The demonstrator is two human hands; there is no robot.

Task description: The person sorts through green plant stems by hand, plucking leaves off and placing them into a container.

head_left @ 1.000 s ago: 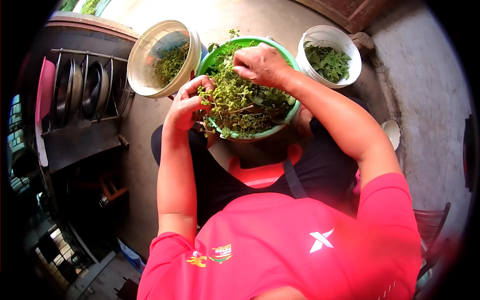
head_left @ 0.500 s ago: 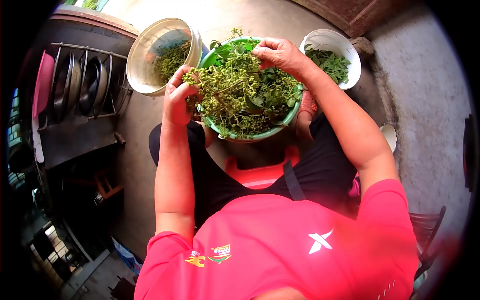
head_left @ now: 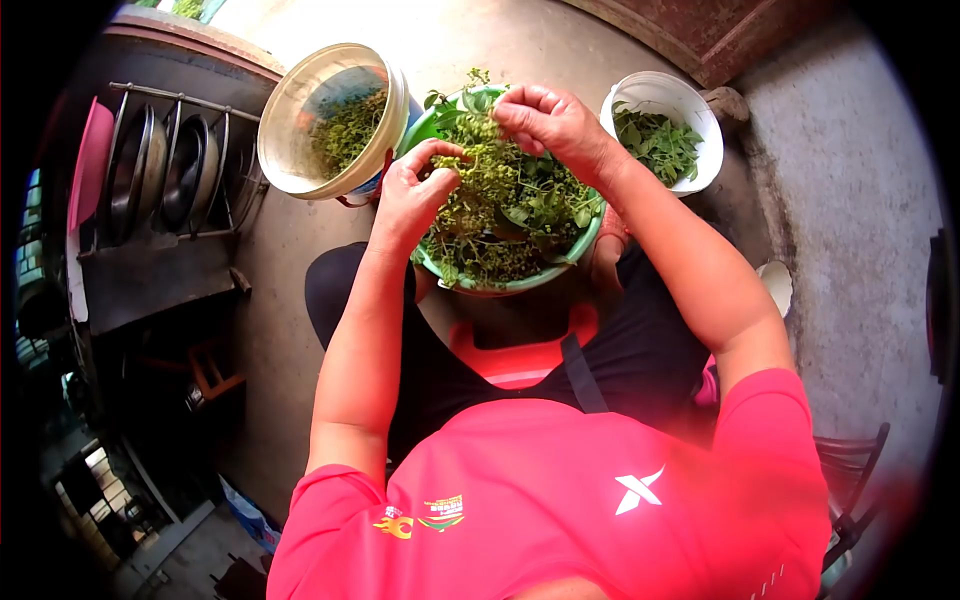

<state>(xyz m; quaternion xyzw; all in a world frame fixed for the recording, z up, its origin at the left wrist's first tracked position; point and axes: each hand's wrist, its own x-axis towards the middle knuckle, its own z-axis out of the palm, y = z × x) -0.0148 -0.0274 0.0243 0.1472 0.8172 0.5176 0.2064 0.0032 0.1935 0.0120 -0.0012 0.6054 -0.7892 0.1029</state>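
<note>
A green basin [head_left: 570, 262] between my feet is heaped with leafy sprigs bearing clusters of small green berries [head_left: 500, 235]. Over its left side, my left hand [head_left: 412, 195] has its thumb and fingers curled around the edge of a berry sprig [head_left: 468, 165]. My right hand [head_left: 560, 128] is above the far side of the heap, thumb and forefinger pinched at the top of the same sprig. The exact spot between those fingertips is too small to make out. Leaves and berries cover the inside of the basin.
A white bucket [head_left: 282, 165] holding berry clusters stands left of the basin. On the right is a smaller white bucket [head_left: 708, 125] with green leaves. Pans stand in a metal rack [head_left: 180, 95] at the left. A red stool [head_left: 520, 360] is beneath me.
My left hand has moved right, from the basin's left rim in over the heap, bringing the berry sprig closer to my right hand. My right hand has shifted only slightly.
</note>
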